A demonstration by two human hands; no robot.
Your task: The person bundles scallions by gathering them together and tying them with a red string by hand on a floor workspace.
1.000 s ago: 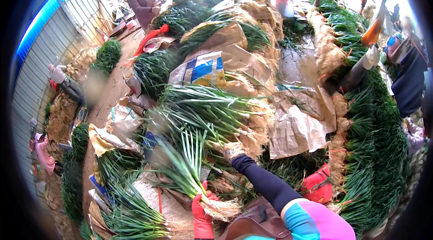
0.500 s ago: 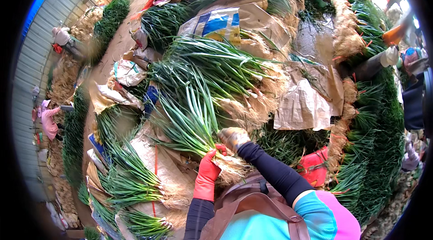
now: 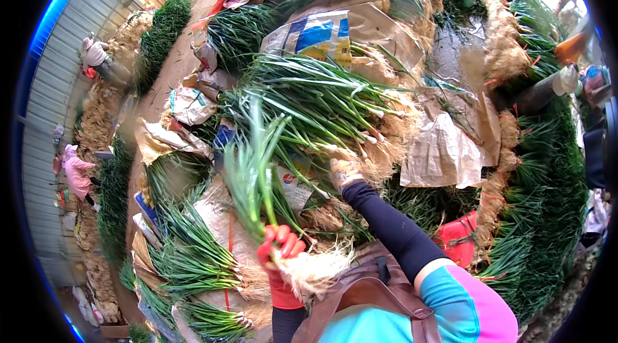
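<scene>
My left hand, in a red rubber glove, grips a bunch of green onions by the lower stems. Its leaves point up and away, blurred by motion, and its pale roots hang toward my apron. My right hand, in a light patterned glove, is at the near edge of a large pile of green onions, beside their white ends and roots. Its fingers blend into the roots, so their grip is unclear. A few loose green onions lie between my hands.
Smaller green onion bunches lie on sacking at the left. Brown paper sheets and a red plastic container are to the right, before a long row of tied bunches. People work along the left wall, one in pink.
My hands have moved apart. The left lifted its bunch nearer to me and leftward; the right let go of that bunch and moved up to the pile.
</scene>
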